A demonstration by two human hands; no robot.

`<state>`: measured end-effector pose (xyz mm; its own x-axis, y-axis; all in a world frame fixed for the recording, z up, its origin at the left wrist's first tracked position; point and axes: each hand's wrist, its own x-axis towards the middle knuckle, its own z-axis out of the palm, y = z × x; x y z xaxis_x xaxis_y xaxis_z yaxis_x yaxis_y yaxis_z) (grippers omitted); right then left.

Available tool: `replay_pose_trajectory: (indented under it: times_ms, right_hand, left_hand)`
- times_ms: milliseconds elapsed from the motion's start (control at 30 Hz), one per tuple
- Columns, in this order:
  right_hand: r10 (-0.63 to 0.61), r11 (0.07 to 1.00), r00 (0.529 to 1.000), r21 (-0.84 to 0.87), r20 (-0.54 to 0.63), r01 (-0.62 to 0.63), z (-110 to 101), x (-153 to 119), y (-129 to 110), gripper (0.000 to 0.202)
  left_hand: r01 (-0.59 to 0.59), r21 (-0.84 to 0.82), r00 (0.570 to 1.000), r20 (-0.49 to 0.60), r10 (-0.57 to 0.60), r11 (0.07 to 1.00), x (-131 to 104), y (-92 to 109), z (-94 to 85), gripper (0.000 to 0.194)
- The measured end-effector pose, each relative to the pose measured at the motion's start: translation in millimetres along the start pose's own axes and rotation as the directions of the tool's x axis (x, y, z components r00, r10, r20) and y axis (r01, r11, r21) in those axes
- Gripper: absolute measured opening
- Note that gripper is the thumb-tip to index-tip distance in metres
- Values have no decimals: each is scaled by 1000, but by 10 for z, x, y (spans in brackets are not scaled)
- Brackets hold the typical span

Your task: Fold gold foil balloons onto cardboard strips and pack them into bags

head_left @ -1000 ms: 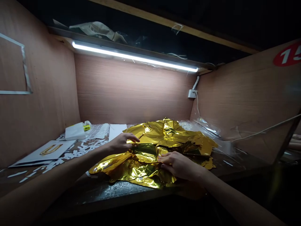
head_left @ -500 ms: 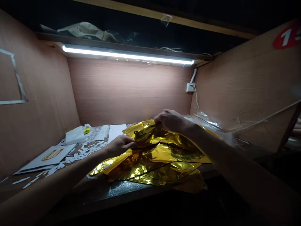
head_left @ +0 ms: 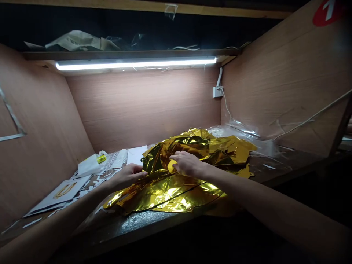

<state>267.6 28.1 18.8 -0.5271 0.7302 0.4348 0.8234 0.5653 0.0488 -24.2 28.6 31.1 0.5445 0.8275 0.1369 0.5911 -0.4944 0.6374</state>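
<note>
A pile of flat gold foil balloons (head_left: 170,192) with small tabs along their edges lies over the front of the bench. At the pile's left edge, my left hand (head_left: 131,173) is closed, thumb and fingers pinching the margin of a foil balloon. My right hand (head_left: 185,163) reaches in over the middle of the pile. Its fingers are bent and closed on a fold of the gold foil, where a rounded yellow piece shows beside the fingertips. Part of the foil under both hands is hidden.
White cards (head_left: 64,190), one with a gold U shape, lie at left among white paper strips. Behind them sits a yellow packet (head_left: 101,158). Clear plastic (head_left: 242,130) lies back right, by a cable (head_left: 310,119). A lit tube (head_left: 137,63) hangs below the shelf.
My right hand has come down and nearer from the pile's back edge to its middle. The upper foil has shifted and crumpled. My left hand stays at the left edge; the view has turned slightly.
</note>
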Motion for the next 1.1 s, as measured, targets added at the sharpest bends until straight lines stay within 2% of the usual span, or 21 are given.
replay_pose_trajectory:
  times_ms: [133,233,333,433,533,633,700,767,867,967,1100]
  right_hand:
    - [-16,998,989,65,149,7,116,34,243,37]
    - [22,995,987,91,159,-36,164,27,277,40]
    - [49,994,993,89,110,-59,202,4,234,35]
    - [56,993,997,101,48,-61,210,-23,189,30]
    - [53,995,997,85,-53,-49,178,-50,171,24]
    - [27,998,980,67,-195,-14,154,-67,184,24]
    - [-1,996,976,90,-219,21,169,-68,201,29]
    - [-23,992,991,118,-135,39,203,-62,218,28]
    - [7,994,1000,110,-24,-4,249,-53,228,28]
    - [37,994,999,108,-36,-33,255,-59,222,35]
    - [10,994,998,110,-57,-3,247,-73,216,29]
  left_hand:
    - [2,-70,996,92,4,998,-20,14,-5,46]
    - [11,-203,998,67,3,979,-1,51,54,40]
    - [1,-338,1000,2,0,941,57,107,125,45]
    - [23,-382,999,-14,-30,924,134,165,155,45]
    - [43,-427,999,26,-35,903,206,167,158,44]
    - [46,-479,996,84,-7,877,253,88,177,47]
    - [36,-467,997,80,2,884,259,24,195,49]
    - [37,-420,997,78,-5,907,244,-15,209,50]
    - [57,-403,991,136,-2,913,194,-16,223,59]
    - [14,-422,983,171,65,907,148,7,257,69]
    - [-36,-342,983,159,95,939,124,11,321,68]
